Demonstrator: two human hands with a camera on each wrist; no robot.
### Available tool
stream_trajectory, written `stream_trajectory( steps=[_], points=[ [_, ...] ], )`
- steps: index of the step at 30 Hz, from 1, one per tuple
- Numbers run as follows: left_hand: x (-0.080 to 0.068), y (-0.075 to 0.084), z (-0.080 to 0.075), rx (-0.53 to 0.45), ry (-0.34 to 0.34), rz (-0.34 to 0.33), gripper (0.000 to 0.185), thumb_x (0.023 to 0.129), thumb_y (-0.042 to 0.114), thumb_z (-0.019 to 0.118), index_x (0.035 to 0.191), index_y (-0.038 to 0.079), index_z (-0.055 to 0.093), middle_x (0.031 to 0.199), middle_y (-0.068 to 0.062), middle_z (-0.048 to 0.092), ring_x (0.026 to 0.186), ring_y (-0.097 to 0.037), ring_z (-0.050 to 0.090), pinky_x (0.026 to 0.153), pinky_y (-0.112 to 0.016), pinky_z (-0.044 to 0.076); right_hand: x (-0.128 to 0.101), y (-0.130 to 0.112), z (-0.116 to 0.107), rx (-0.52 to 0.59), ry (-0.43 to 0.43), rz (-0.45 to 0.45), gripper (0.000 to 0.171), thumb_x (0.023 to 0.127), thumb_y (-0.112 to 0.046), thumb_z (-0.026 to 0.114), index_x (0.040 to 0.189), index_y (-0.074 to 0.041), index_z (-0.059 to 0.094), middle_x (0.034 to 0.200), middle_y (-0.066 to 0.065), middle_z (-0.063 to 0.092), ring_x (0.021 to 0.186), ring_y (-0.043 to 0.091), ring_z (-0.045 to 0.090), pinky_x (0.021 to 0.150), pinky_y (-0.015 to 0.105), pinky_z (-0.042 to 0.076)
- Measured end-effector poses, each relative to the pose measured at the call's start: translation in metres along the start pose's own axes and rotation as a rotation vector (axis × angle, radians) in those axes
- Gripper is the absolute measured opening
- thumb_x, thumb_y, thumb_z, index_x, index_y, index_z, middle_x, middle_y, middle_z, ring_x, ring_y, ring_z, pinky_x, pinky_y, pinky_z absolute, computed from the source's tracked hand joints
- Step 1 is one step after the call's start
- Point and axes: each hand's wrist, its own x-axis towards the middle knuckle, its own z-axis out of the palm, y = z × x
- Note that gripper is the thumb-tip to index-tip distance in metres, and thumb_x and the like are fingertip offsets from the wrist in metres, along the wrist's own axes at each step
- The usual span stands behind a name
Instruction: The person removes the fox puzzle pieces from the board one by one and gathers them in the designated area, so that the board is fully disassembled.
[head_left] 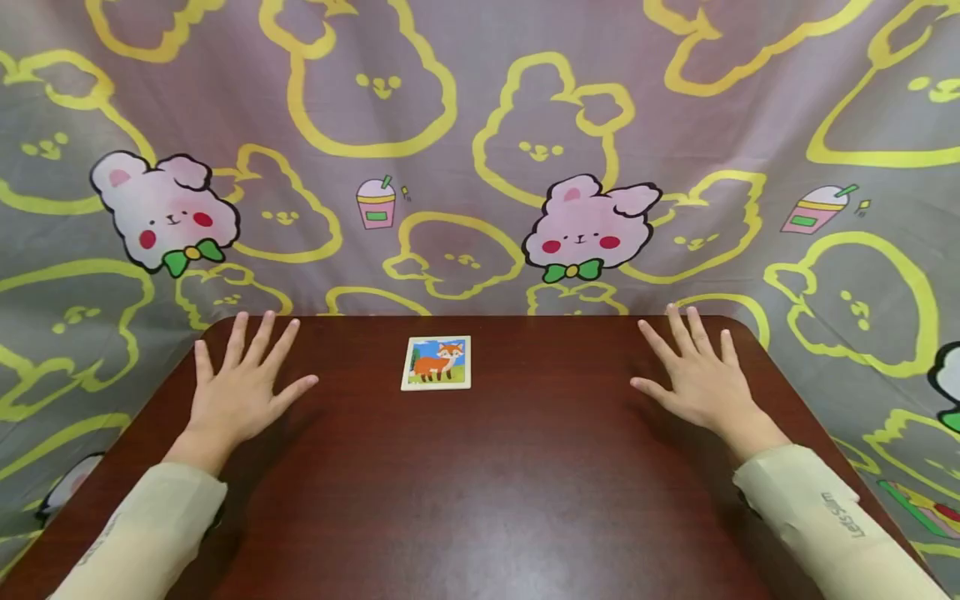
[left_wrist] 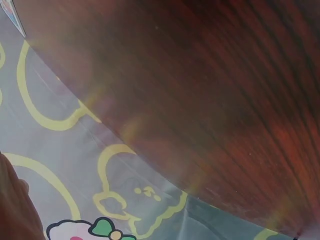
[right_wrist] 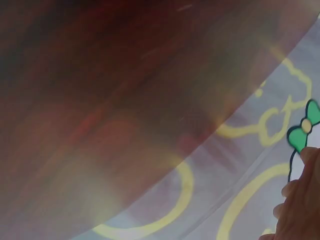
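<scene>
While both hands lie flat with fingers spread wide, holding nothing, the small square fox-picture puzzle card (head_left: 437, 363) sits near the far edge of the dark reddish-brown wooden table (head_left: 495, 492). The left hand (head_left: 238, 390) rests well to the left of the card, the right hand (head_left: 693, 375) well to its right. Nothing stands between either hand and the card. Behind the card hangs a grey cloth backdrop (head_left: 465, 125) printed with yellow rabbit outlines and pink bunnies.

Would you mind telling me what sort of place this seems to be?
Probably a small tabletop recording setup rather than a lived-in room. A dark wooden table stands against a cartoon rabbit cloth backdrop, with only a small fox picture puzzle lying between the left hand and right hand.
</scene>
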Motion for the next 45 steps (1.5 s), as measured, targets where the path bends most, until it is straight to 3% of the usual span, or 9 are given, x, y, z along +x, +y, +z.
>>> stream_trajectory(
  steps=[7, 14, 21, 25, 34, 39, 45],
  points=[
    [0.006, 0.003, 0.004, -0.018, -0.003, 0.021, 0.086, 0.083, 0.070, 0.037, 0.149, 0.029, 0.000, 0.156, -0.001, -0.011, 0.140, -0.026, -0.023, 0.097, -0.058, -0.027, 0.021, -0.025, 0.005, 0.015, -0.027, -0.054, 0.083, 0.082, -0.073, 0.038, 0.149, -0.031, 0.011, 0.157, 0.010, -0.001, 0.143, 0.031, -0.007, 0.104, 0.066, 0.003],
    [0.015, 0.010, 0.009, -0.036, -0.015, 0.046, 0.085, 0.084, 0.070, 0.036, 0.149, 0.030, 0.000, 0.156, -0.001, -0.009, 0.141, -0.027, -0.020, 0.098, -0.058, -0.027, 0.043, -0.053, 0.010, 0.066, -0.036, -0.129, 0.082, 0.083, -0.069, 0.042, 0.149, -0.031, 0.013, 0.157, 0.005, 0.000, 0.144, 0.030, -0.003, 0.105, 0.065, 0.007],
    [0.026, 0.023, 0.018, -0.064, -0.042, 0.071, 0.086, 0.083, 0.071, 0.037, 0.149, 0.030, 0.001, 0.157, -0.005, 0.002, 0.142, -0.026, -0.018, 0.100, -0.060, -0.022, 0.061, -0.080, 0.015, 0.095, -0.040, -0.238, 0.079, 0.084, -0.069, 0.040, 0.149, -0.031, 0.015, 0.157, 0.004, 0.006, 0.144, 0.029, 0.003, 0.107, 0.062, 0.011],
    [0.034, 0.032, 0.022, -0.085, -0.056, 0.081, 0.086, 0.084, 0.070, 0.039, 0.150, 0.027, 0.004, 0.157, -0.007, 0.005, 0.143, -0.031, -0.008, 0.102, -0.064, -0.016, 0.071, -0.095, 0.018, 0.140, -0.100, -0.261, 0.079, 0.085, -0.066, 0.042, 0.149, -0.030, 0.015, 0.157, 0.005, 0.006, 0.144, 0.030, 0.002, 0.107, 0.062, 0.011],
    [0.051, 0.054, 0.034, -0.150, -0.130, 0.136, 0.084, 0.085, 0.068, 0.040, 0.149, 0.031, 0.000, 0.157, -0.003, 0.004, 0.144, -0.028, -0.007, 0.104, -0.066, -0.001, 0.086, -0.126, 0.029, 0.184, -0.231, -0.261, 0.076, 0.086, -0.063, 0.043, 0.149, -0.029, 0.016, 0.156, 0.007, 0.014, 0.144, 0.030, 0.007, 0.107, 0.060, 0.016],
    [0.058, 0.069, 0.037, -0.237, -0.174, 0.193, 0.080, 0.087, 0.062, 0.045, 0.149, 0.029, 0.007, 0.157, 0.000, 0.007, 0.144, -0.024, -0.004, 0.106, -0.064, 0.004, 0.092, -0.141, 0.028, 0.209, -0.300, -0.246, 0.074, 0.087, -0.062, 0.043, 0.149, -0.029, 0.018, 0.154, 0.006, 0.020, 0.143, 0.029, 0.011, 0.107, 0.059, 0.020],
    [0.067, 0.081, 0.038, -0.268, -0.248, 0.223, 0.080, 0.086, 0.059, 0.049, 0.149, 0.020, 0.019, 0.155, -0.004, 0.016, 0.144, -0.028, 0.004, 0.105, -0.063, 0.014, 0.101, -0.158, 0.025, 0.276, -0.370, -0.246, 0.073, 0.087, -0.059, 0.047, 0.148, -0.028, 0.021, 0.155, 0.003, 0.019, 0.143, 0.027, 0.014, 0.106, 0.058, 0.021]
  ],
)
